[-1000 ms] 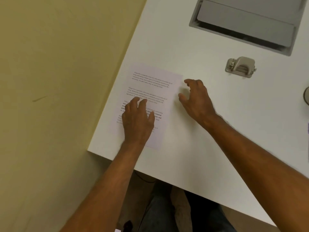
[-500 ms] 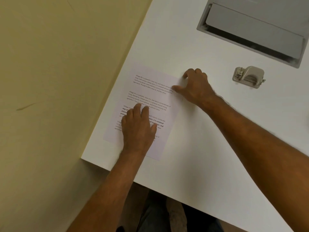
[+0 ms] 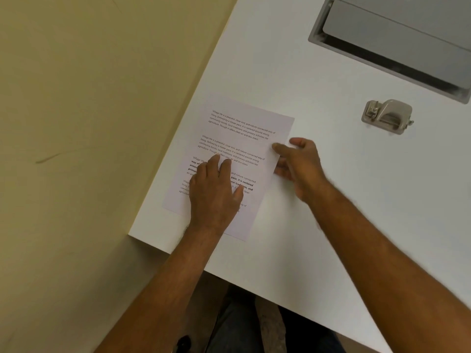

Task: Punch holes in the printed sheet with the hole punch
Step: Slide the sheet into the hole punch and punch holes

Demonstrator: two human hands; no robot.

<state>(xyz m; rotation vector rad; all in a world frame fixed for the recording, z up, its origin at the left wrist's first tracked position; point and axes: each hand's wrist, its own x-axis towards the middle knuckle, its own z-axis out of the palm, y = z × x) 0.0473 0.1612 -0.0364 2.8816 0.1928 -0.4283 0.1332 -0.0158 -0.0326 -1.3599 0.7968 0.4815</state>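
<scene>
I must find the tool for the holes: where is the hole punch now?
In the head view the hole punch stands untouched on the white table, right of the printed sheet, just below the grey hatch.

Both forearms are bare from the lower edge of the picture up to the wrists: no sleeve, cuff, watch or band shows on either. Fine hair lies along the forearms, plainest at the outer edges and near the wrists. The left hand (image 3: 216,194) and the right hand (image 3: 299,163) are bare too, with no glove or ring to be seen; the right one is blurred. Below the arms the lap shows dark blue, denim-like trousers (image 3: 229,327), dim and partly in shadow.
</scene>
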